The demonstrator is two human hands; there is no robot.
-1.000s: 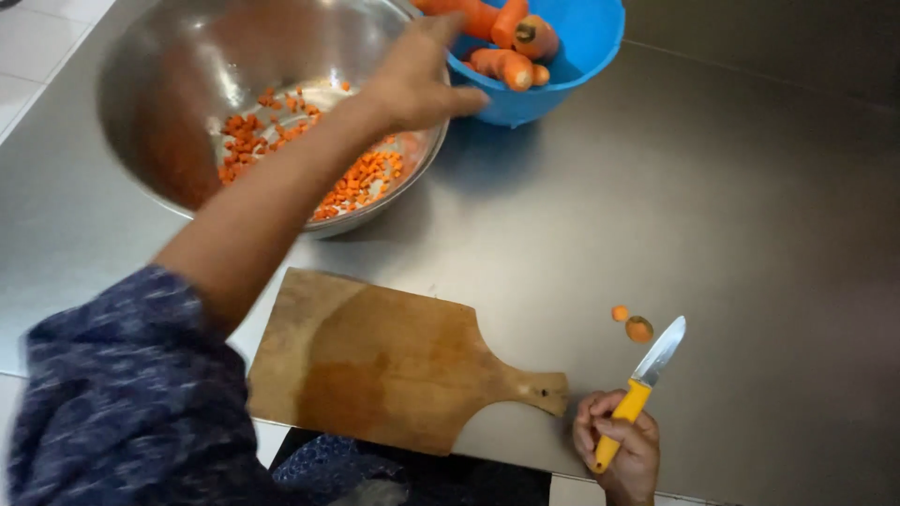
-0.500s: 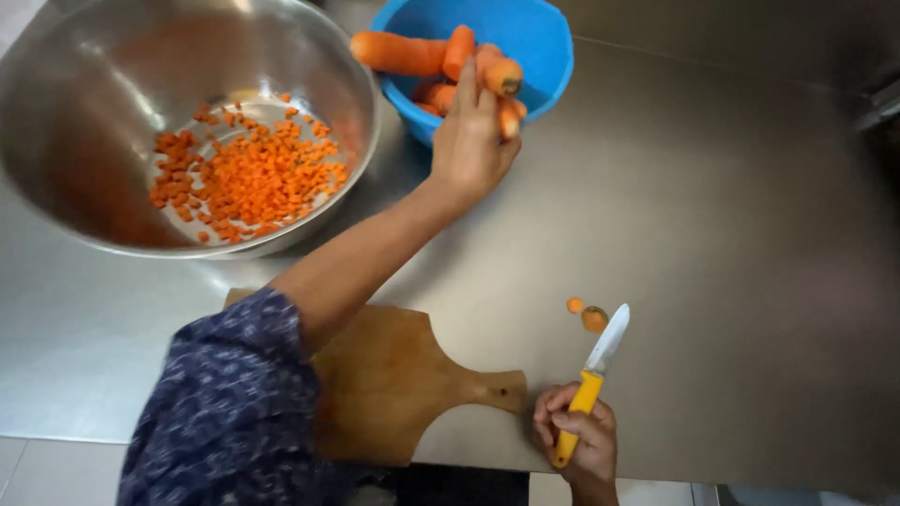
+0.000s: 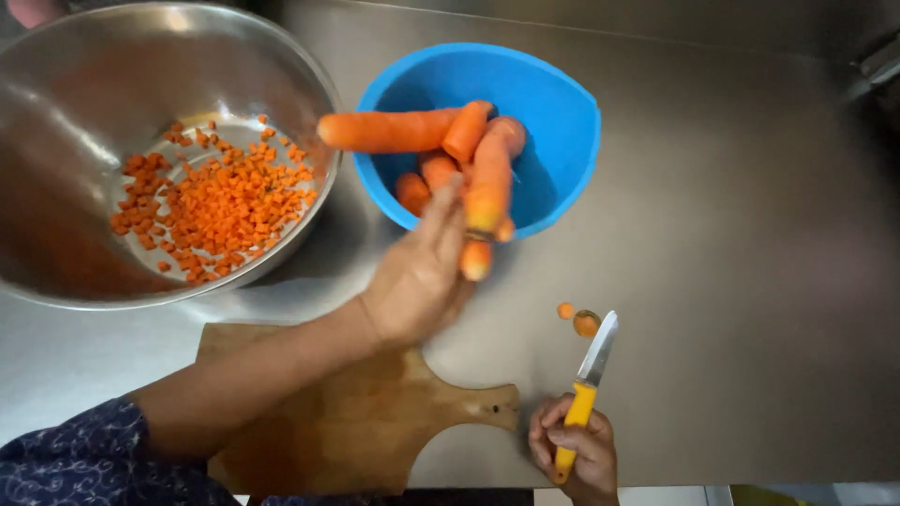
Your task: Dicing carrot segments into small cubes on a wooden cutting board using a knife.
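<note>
— What has changed since half a second ago?

— The left hand (image 3: pixel 417 276) has drawn back from the blue bowl (image 3: pixel 562 112) and now grips a peeled carrot (image 3: pixel 487 192), lifted just past the bowl's near rim at the centre of the frame.

— And the other hand?

— The right hand (image 3: pixel 574 454), at the lower right, is closed around the yellow handle of a small knife (image 3: pixel 589 375), blade pointing up-frame, as before.

— What else is around?

— More carrots lie in the bowl, one long carrot (image 3: pixel 384 131) poking over its left rim. The steel bowl (image 3: pixel 56 84) at upper left holds diced carrot (image 3: pixel 216 201). The wooden cutting board (image 3: pixel 375 422) sits at the bottom under the left forearm, and two carrot ends (image 3: pixel 579 319) lie on the steel counter (image 3: pixel 750 281) just above the knife tip.
</note>
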